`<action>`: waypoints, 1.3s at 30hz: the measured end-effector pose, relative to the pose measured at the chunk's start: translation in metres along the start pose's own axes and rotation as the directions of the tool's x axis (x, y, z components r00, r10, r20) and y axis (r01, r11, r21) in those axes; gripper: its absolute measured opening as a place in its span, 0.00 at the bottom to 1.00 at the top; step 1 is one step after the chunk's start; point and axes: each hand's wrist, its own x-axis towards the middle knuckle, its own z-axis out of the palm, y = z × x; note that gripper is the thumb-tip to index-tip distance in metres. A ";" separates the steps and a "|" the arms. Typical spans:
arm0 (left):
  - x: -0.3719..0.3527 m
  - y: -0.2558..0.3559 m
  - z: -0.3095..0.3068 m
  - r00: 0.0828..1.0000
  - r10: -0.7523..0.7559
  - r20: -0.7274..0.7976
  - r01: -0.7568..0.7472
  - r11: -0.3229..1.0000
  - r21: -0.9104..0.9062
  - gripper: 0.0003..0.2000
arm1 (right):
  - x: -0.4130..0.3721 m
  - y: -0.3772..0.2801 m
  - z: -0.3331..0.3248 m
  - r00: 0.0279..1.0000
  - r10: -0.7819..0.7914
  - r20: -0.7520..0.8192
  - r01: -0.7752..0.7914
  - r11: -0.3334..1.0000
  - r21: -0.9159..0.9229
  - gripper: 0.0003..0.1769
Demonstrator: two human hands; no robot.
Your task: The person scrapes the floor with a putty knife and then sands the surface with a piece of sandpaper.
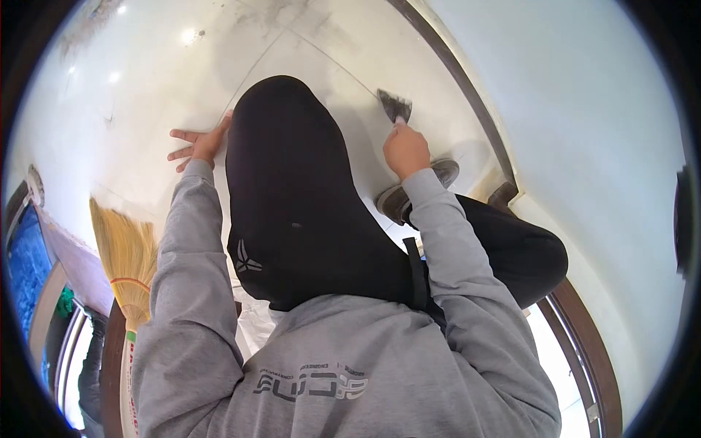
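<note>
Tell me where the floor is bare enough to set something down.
Bare tile lies beyond the left hand and between that hand and the broom. A smaller patch lies between the scraper and the baseboard. It is crowded around the right hand, the shoe and the knee.

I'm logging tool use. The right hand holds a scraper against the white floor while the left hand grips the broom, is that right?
Not quite. The head view shows the left hand pressed flat on the white floor with fingers spread, not gripping the broom, which sits apart from it. The right hand does hold the scraper against the floor.
</note>
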 end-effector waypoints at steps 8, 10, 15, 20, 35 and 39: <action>-0.051 0.023 -0.037 0.997 0.033 0.063 -0.034 0.999 0.016 0.83 | 0.001 0.008 0.000 0.999 0.003 -0.053 -0.006 0.999 -0.042 0.22; -0.047 0.020 -0.035 0.998 0.023 0.058 -0.025 0.999 0.033 0.83 | 0.000 0.010 0.006 0.996 0.017 -0.084 -0.020 0.999 -0.037 0.23; -0.044 0.023 -0.033 0.999 0.012 0.043 -0.015 0.998 0.064 0.84 | -0.015 0.027 -0.003 0.999 -0.038 0.008 0.038 0.997 -0.069 0.23; -0.044 0.022 -0.031 0.999 0.034 0.032 -0.036 0.998 0.056 0.84 | 0.005 0.032 0.013 0.995 -0.037 -0.088 0.031 0.998 -0.060 0.23; -0.042 0.020 -0.031 0.998 0.042 0.045 -0.043 0.999 0.023 0.84 | -0.001 0.069 -0.018 0.987 -0.162 0.021 0.163 0.965 -0.205 0.23; -0.048 0.023 -0.033 0.999 0.030 0.032 -0.031 0.999 0.022 0.84 | 0.036 0.073 -0.016 0.962 -0.271 -0.027 0.253 0.927 -0.276 0.23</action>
